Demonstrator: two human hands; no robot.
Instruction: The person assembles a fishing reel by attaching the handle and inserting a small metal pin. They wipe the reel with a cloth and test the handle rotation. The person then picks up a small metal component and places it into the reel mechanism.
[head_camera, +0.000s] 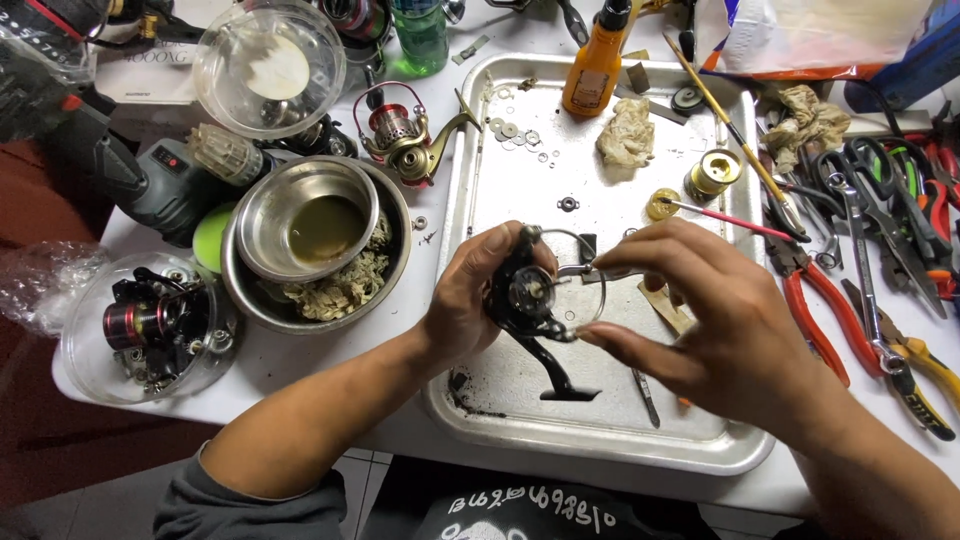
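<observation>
Black reel body: a black metal spinning fishing reel body (528, 300) with its foot pointing down, held above the shallow steel tray (600, 440).
Left hand: the left hand (470, 295) is wrapped around the reel's left side, thumb over the top, grasping it firm.
Right hand: the right hand (700, 310) pinches with thumb and forefinger at the thin wire bail arm (585, 262) on the reel's right side (what small part sits between the fingertips cannot be told).
Advice: keep the reel over the tray so that any loose part drops inside the rim; steady the body with the left grip and let only the right fingertips work.
Loose parts: small steel washers (515, 133) lie at the tray's far end, near a crumpled rag (626, 133) and an orange plastic bottle (592, 70).
Tools: red-handled pliers (815, 300) lie just beside the tray's right rim.
</observation>
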